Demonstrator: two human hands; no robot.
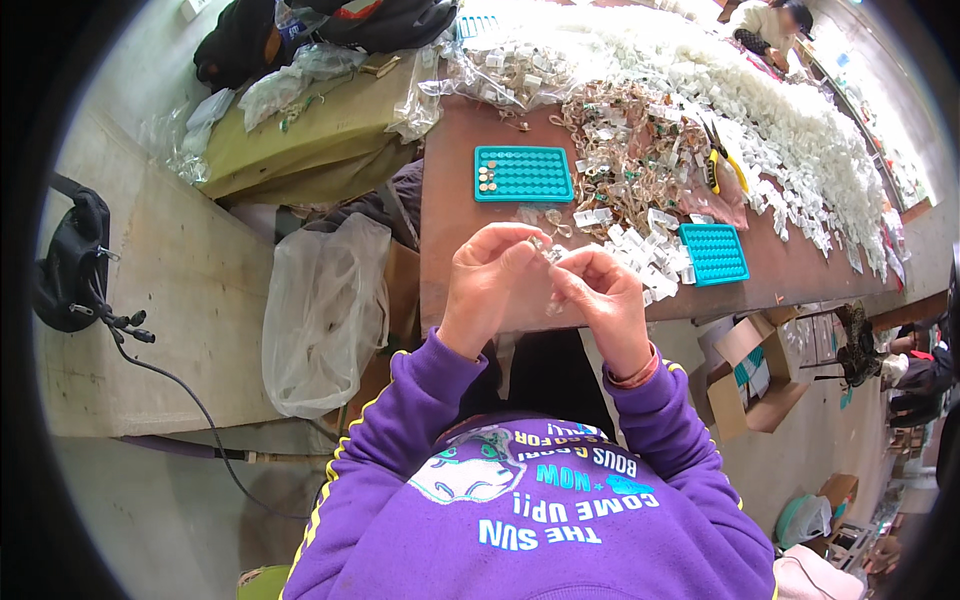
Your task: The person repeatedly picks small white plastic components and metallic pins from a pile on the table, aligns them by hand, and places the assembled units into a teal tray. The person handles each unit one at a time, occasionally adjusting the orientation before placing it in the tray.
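Observation:
My left hand (490, 280) and my right hand (604, 298) meet just above the near edge of the brown table. Their fingertips pinch a small pale piece (546, 250) between them; its kind is too small to make out, and the fingers hide part of it. Beyond my left hand lies a teal tray (548, 192) with rows of small hollows, several of which at its left hold small round pieces (487, 177). A second teal tray (713, 253) lies to the right of my right hand. Small white tags (640, 255) are heaped just beyond that hand.
Tangled brown cords with white tags (620, 150) cover the table's middle. Yellow-handled pliers (722, 165) rest on them. A huge mound of white pieces (780, 120) fills the right side. A clear plastic bag (325, 310) hangs at the left. Another person (770, 28) sits at the far right.

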